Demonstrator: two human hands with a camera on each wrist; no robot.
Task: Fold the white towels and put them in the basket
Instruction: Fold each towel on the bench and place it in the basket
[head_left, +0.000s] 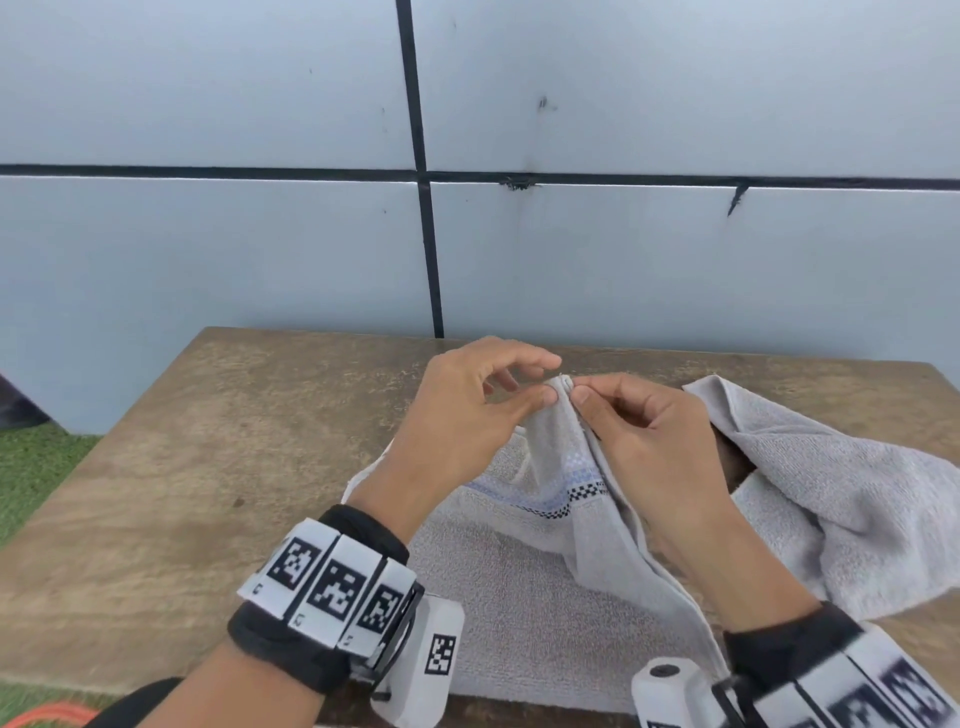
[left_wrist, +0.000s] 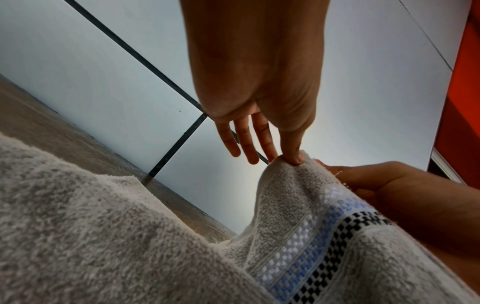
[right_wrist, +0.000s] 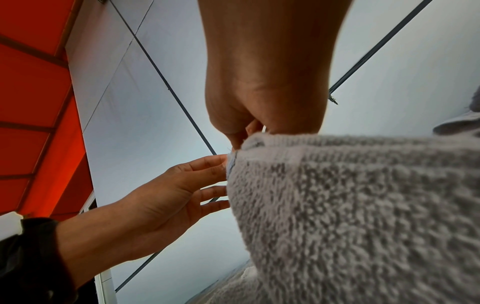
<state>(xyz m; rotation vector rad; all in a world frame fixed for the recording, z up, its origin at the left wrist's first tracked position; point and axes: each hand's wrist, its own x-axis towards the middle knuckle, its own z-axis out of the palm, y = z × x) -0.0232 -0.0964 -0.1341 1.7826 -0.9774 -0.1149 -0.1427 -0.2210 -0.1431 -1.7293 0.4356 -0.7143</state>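
Both hands pinch same raised corner of towel (head_left: 550, 571): left hand (head_left: 462, 415) thumb and forefinger, other fingers spread; right hand (head_left: 644, 431) fingers curled. Towel rest crumpled on table (head_left: 208, 467).

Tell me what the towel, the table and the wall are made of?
The towel looks like cotton terry: fuzzy loops, with a flat woven band of blue and black checks. The table seems to be worn wood or board, brown, matt and blotchy, though it could be stone. The wall looks like smooth pale panels or big tiles with dark joints between them.
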